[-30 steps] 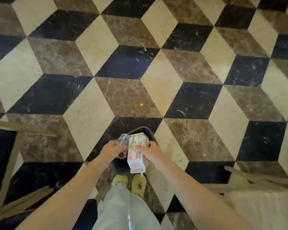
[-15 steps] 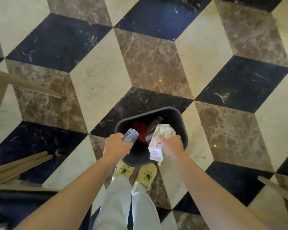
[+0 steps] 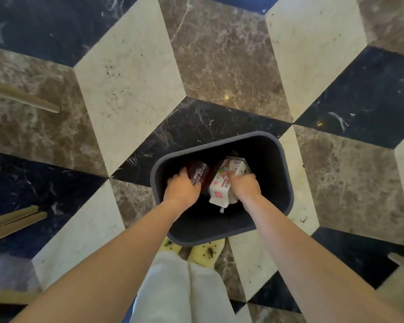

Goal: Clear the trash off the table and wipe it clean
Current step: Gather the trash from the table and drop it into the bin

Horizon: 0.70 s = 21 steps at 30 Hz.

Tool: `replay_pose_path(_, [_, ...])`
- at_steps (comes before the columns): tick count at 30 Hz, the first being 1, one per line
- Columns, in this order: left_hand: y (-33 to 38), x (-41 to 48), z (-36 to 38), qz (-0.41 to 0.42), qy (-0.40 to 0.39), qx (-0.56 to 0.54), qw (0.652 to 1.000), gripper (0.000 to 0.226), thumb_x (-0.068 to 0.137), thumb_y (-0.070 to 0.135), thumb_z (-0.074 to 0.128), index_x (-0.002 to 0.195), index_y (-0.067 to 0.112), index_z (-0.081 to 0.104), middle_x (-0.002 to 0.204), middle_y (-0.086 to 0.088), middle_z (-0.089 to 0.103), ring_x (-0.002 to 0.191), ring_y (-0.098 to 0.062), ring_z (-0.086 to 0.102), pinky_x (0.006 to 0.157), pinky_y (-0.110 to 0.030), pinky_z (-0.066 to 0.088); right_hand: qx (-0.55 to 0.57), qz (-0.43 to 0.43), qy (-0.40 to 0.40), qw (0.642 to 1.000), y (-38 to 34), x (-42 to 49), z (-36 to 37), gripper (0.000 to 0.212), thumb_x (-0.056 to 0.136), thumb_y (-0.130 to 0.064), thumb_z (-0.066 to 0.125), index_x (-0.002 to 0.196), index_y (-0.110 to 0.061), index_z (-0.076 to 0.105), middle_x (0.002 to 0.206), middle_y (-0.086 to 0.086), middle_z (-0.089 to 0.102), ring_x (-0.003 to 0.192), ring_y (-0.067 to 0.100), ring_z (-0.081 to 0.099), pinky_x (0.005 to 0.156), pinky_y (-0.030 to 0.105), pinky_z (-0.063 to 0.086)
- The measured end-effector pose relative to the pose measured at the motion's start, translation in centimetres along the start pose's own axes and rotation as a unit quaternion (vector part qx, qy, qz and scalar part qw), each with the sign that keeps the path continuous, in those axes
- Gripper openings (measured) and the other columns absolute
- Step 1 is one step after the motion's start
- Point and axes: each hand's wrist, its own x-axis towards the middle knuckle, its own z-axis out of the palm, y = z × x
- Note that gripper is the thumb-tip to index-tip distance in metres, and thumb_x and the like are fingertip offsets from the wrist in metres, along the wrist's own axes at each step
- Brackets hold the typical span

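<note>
Both hands are down inside the dark bin (image 3: 282,183) on the marble floor (image 3: 131,94). Right hand (image 3: 244,187) is wrapped around a white carton (image 3: 222,185), fingers closed on its side, carton tilted within the bin's mouth. Left hand (image 3: 181,188) is curled over something clear and blurred against a reddish item (image 3: 197,170); whether it truly grips it, hard to tell. Yellow shoes (image 3: 204,252) sit just below the bin's near rim, pale trousers (image 3: 180,290) beneath. Wooden chair legs (image 3: 21,95) angle in at the left edge.
</note>
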Motion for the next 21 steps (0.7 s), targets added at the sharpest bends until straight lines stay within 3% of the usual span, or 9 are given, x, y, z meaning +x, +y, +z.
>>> replay_pose_path(2, [0.0,0.5,0.0,0.018,-0.012,0.004,1.0,0.06,0.093,0.035,0.049,0.145,0.013,0.027,0.143,-0.018,0.041,0.131,-0.038,0.038,0.109,-0.044,0.033,-0.03,-0.02,-0.007,0.999,0.0,-0.1,0.1,0.065,0.091,-0.041,0.05,0.138,0.0,0.028,0.134,0.021,0.048,0.12,0.037,0.05,0.081,0.034,0.04])
replay_pose_path(5, [0.2,-0.1,-0.4,0.052,-0.016,0.018,0.998,0.058,0.093,0.033,0.049,0.144,0.016,0.029,0.145,-0.014,0.041,0.132,-0.036,0.038,0.11,-0.045,0.033,-0.107,-0.104,-0.002,0.989,0.1,-1.0,-0.2,0.062,0.092,-0.038,0.05,0.141,-0.007,0.027,0.138,0.022,0.044,0.124,0.04,0.044,0.096,0.041,0.04])
replay_pose_path(10, [0.9,-2.2,-2.0,0.094,-0.019,0.065,0.993,0.06,0.092,0.034,0.051,0.145,0.018,0.029,0.144,-0.012,0.043,0.132,-0.033,0.037,0.108,-0.046,0.036,-0.278,-0.258,-0.01,0.925,0.1,-3.3,-2.0,0.077,0.084,-0.044,0.06,0.146,-0.022,0.02,0.148,0.011,0.031,0.131,0.036,0.033,0.106,0.046,0.034])
replay_pose_path(16, [1.8,-5.3,-5.4,0.103,-0.079,0.103,0.986,0.06,0.092,0.036,0.051,0.145,0.015,0.032,0.144,-0.013,0.042,0.132,-0.034,0.04,0.108,-0.041,0.037,-0.322,-0.268,-0.051,0.907,-0.6,-6.6,-5.5,0.084,0.08,-0.054,0.061,0.147,-0.028,0.017,0.153,0.005,0.024,0.136,0.035,0.029,0.109,0.051,0.031])
replay_pose_path(21, [3.1,-9.1,-8.8,0.099,-0.116,0.122,0.981,0.056,0.094,0.037,0.048,0.143,0.014,0.035,0.144,-0.011,0.044,0.129,-0.029,0.046,0.103,-0.033,0.038,-0.324,-0.25,-0.04,0.912,-0.7,-11.7,-9.1,0.087,0.078,-0.057,0.061,0.147,-0.025,0.017,0.152,0.005,0.027,0.134,0.034,0.032,0.107,0.05,0.033])
